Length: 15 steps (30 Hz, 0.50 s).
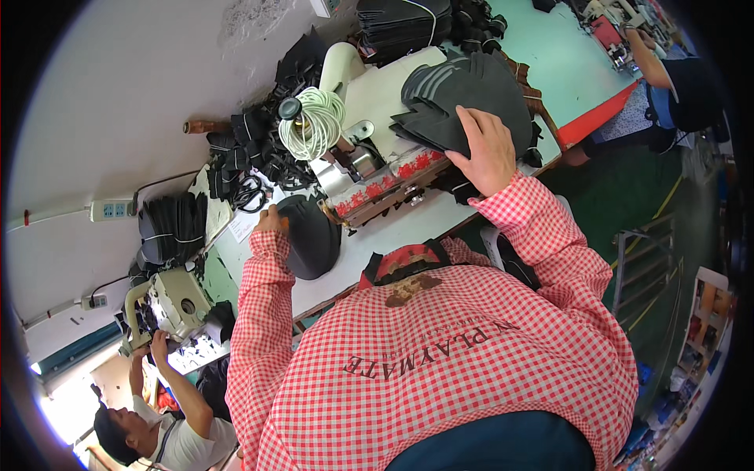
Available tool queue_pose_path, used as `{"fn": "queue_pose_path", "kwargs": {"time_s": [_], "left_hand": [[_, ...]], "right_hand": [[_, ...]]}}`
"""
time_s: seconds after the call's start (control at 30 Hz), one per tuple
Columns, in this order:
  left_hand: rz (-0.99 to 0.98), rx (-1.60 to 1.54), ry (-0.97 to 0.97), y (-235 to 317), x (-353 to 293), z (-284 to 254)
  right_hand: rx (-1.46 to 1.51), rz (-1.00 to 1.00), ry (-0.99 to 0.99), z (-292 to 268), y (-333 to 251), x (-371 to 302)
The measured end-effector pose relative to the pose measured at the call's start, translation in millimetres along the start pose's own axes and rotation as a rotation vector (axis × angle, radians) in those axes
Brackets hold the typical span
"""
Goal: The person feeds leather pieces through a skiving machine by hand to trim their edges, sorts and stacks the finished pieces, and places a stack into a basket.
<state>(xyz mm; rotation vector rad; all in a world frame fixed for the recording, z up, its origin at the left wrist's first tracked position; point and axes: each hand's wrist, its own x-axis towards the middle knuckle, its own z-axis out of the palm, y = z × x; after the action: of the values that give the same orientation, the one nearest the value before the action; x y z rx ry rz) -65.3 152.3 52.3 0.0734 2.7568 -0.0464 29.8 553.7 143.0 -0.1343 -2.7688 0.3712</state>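
Observation:
My right hand (488, 151) lies with its fingers stretched over the near edge of a fanned stack of dark grey, curved sheet pieces (495, 90). That stack rests on the cream bed of an industrial sewing machine (377, 94), whose front edge is red and flaking. To the left of the machine head, my left hand (269, 221) pinches the left edge of a black rounded piece (312, 243) lying on the white tabletop (345, 263). The left fingertips are partly hidden. A coil of pale cord (312, 125) hangs on the machine by a dark knob.
Bundles of black pieces (171, 228) and tied stacks (402, 27) crowd the wall side. At lower left a co-worker (177, 428) reaches to another cream machine (177, 306). Another person (683, 90) works at upper right. A metal rack (644, 267) stands on the green floor.

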Motion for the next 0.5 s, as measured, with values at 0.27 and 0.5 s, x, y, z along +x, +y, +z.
{"fn": "queue_pose_path", "kwargs": {"time_s": [0.27, 0.5], "left_hand": [[0.339, -0.332, 0.114, 49, -53, -47], [0.693, -0.837, 0.317, 117, -90, -85]], "right_hand": [[0.116, -0.178, -0.045, -12, 18, 7], [0.992, 0.261, -0.211, -66, -57, -18]]}}
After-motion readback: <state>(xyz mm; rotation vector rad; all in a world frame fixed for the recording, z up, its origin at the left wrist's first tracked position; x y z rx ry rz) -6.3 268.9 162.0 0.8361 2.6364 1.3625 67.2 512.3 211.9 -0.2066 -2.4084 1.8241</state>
